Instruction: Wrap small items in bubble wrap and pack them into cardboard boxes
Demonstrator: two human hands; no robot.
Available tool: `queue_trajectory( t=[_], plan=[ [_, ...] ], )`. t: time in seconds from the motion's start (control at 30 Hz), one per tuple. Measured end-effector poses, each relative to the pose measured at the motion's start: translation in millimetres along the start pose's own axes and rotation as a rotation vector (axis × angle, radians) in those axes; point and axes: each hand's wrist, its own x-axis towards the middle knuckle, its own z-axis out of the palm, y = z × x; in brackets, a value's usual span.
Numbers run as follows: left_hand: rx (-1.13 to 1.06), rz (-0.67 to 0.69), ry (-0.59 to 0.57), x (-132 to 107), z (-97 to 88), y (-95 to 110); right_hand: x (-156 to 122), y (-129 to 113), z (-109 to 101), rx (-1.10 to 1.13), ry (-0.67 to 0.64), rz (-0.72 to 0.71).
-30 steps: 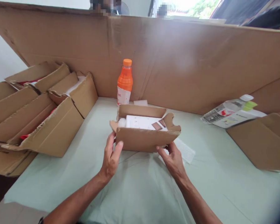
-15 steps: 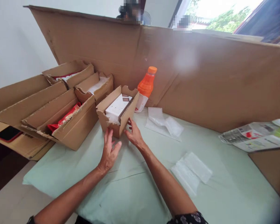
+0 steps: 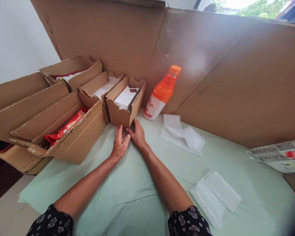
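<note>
A small open cardboard box (image 3: 119, 114) holds a white box (image 3: 126, 97) with a dark square on its top. It stands against the side of another cardboard box (image 3: 105, 105) that has white wrap (image 3: 107, 87) inside. My left hand (image 3: 120, 144) is open, its stretched fingertips at the lower front of the small box. At the box's lower right corner rests my right hand (image 3: 138, 134), open, thumb pointing toward the left hand. Neither hand wraps around the box. An orange bottle with a white label (image 3: 159, 93) stands tilted to its right.
Larger cardboard boxes (image 3: 88, 131) fill the left side, one with a red packet (image 3: 66, 127). A tall cardboard panel (image 3: 211, 72) closes off the back. Folded clear plastic sheets (image 3: 216, 196) lie on the green cloth (image 3: 137, 203). A clear plastic bottle (image 3: 280, 155) lies at right.
The small box has slid away from me and left, up against the box with white wrap. Both hands followed and came closer together. The view has tipped downward.
</note>
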Motion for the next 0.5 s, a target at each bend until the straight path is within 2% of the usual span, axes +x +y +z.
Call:
queue_trajectory(
  t=[0.17,0.3,0.4,0.5],
  plan=[
    [0.042,-0.006,-0.019,-1.7,-4.7,-11.4,-3.6,-2.7,3.0,-0.073,-0.028,-0.005],
    [0.083,0.008,-0.028,-2.9,-9.7,-10.4,-25.9,-22.2,0.2,-0.134,-0.091,0.003],
    [0.113,0.018,-0.039,-2.4,-12.9,-8.7,-69.6,-37.4,-10.5,-0.136,-0.148,-0.031],
    [0.165,0.031,-0.049,-1.7,-15.2,-6.6,-136.0,-39.2,-42.9,-0.151,-0.187,-0.082]
  ],
)
